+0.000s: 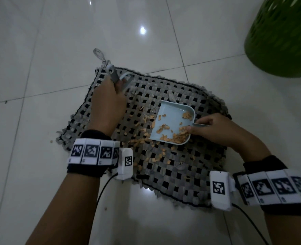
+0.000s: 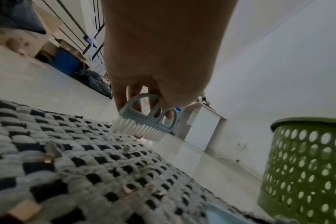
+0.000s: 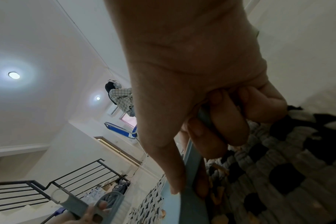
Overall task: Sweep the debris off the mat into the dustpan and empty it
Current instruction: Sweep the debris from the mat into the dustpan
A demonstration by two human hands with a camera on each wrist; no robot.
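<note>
A grey-and-black woven mat (image 1: pixel 181 177) lies on the white tile floor. Orange debris chips (image 1: pixel 142 141) are strewn over its middle. A pale blue dustpan (image 1: pixel 171 117) rests on the mat, holding several chips; my right hand (image 1: pixel 208 129) grips its handle (image 3: pixel 203 119), thumb on the rim. My left hand (image 1: pixel 107 103) holds a small grey brush (image 2: pixel 150 118) with white bristles (image 2: pixel 138 128) over the mat's far left corner, lifted just above the weave (image 2: pixel 86 166).
A green perforated basket (image 1: pixel 284 38) stands on the floor beyond the mat's right side, also seen close by as the green basket (image 2: pixel 305 169). A stray chip (image 1: pixel 51 141) lies on the tiles left of the mat. White cabinet (image 2: pixel 201 130) and stair railing (image 3: pixel 38 191) stand further off.
</note>
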